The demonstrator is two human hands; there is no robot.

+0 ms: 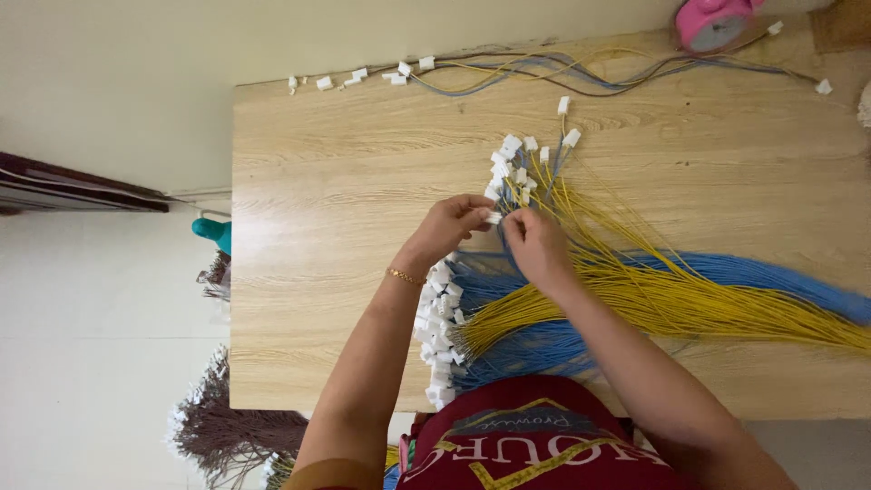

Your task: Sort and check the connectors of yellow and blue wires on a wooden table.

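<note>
The head camera looks straight down on a light wooden table point(327, 181). The left hand point(449, 227) and the right hand point(535, 243) meet near the middle of it, fingertips pinched together on a small white plug point(493, 217) held between them. A thin gold bracelet point(400, 276) sits on the left wrist.

Just beyond the hands lies a fan of yellow wires point(653, 290) and blue wires point(771, 272), their ends capped with white plugs clustered at the far tips point(513, 159). The wires run off toward the right edge of the table. Whether the held plug belongs to one of these wires is hard to tell, though it sits at the near edge of that cluster.

Below the left forearm, a second heap of white plugs point(437, 327) lies at the front edge of the table, with more yellow and blue wires running from it under the right arm.

Along the far edge lies a loose strand of wires point(562, 71) with several white plugs at its left end. A pink round object point(712, 23) stands at the far right corner. Left of the table, bundles of dark wires point(227, 436) hang near the floor.
</note>
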